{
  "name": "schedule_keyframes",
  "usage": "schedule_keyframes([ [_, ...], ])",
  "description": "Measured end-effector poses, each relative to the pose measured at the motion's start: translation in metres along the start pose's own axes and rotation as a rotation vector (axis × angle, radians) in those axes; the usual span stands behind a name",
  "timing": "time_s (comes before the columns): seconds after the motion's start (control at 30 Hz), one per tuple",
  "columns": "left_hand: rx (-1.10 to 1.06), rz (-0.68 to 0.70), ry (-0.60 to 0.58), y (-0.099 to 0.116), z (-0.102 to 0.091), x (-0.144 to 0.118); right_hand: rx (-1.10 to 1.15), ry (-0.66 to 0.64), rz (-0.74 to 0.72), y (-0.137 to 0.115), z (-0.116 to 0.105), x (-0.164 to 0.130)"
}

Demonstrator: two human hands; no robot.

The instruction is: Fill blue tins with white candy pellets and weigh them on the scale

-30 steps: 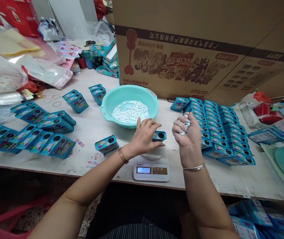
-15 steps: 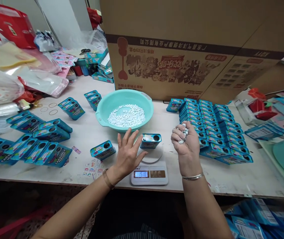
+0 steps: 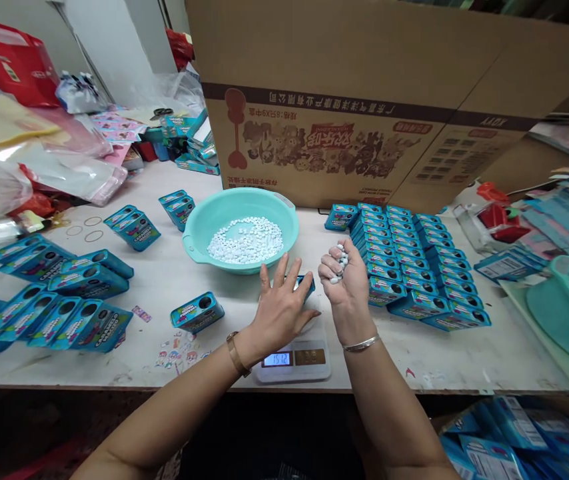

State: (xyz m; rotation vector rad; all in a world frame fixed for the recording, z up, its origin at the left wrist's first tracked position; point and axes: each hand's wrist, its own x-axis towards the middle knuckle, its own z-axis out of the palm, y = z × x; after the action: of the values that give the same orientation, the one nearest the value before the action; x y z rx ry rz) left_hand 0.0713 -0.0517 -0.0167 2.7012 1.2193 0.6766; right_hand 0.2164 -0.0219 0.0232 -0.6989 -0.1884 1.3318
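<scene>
**First:** Head view: where was the tin [image 3: 306,283] seen?

**Second:** It was seen on the scale [image 3: 297,355], near the table's [image 3: 464,360] front edge, mostly hidden behind the left hand [image 3: 282,310]. That hand was spread flat, fingers apart, laid against the tin's left side; nothing was clamped by it.

**First:** And the right hand [image 3: 347,287]?

**Second:** It was closed around a clutch of white tablets [image 3: 338,263], held just right of the tin. A few tablets were seen poking out between the fingers.

**First:** How was the tin judged to handle?

**Second:** Light and stiff, with smooth printed sides that could be expected to slip a little. It was judged best taken by its two long sides, so the round hole on top is kept clear. The tablets were judged small, hard and quick to roll.

**First:** What else was noted?

**Second:** A teal basin [image 3: 194,230] of loose tablets lay just beyond the scale. Rows of tins [image 3: 414,260] were stacked to the right, more tins [image 3: 54,300] were scattered to the left, and a large carton [image 3: 364,100] was stood at the far side.
</scene>
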Motion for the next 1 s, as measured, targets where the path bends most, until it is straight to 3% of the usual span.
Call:
schedule_keyframes([
  [0.2,-0.232,-0.049,0.254,0.004,-0.009,0.018,0.052,0.021,0.012,0.007,0.002,0.004],
  [0.27,-0.244,-0.034,0.273,0.007,-0.011,0.025,0.081,0.030,0.054,0.009,0.004,0.005],
  [0.47,-0.187,0.003,0.148,0.010,-0.020,0.043,0.126,-0.038,0.052,0.015,0.006,0.010],
  [0.73,-0.055,0.097,-0.137,0.009,-0.039,0.063,0.314,0.100,0.116,0.016,0.003,0.015],
  [1.0,0.045,0.042,-0.105,0.019,-0.031,0.072,0.422,0.093,0.068,0.014,0.010,0.010],
])
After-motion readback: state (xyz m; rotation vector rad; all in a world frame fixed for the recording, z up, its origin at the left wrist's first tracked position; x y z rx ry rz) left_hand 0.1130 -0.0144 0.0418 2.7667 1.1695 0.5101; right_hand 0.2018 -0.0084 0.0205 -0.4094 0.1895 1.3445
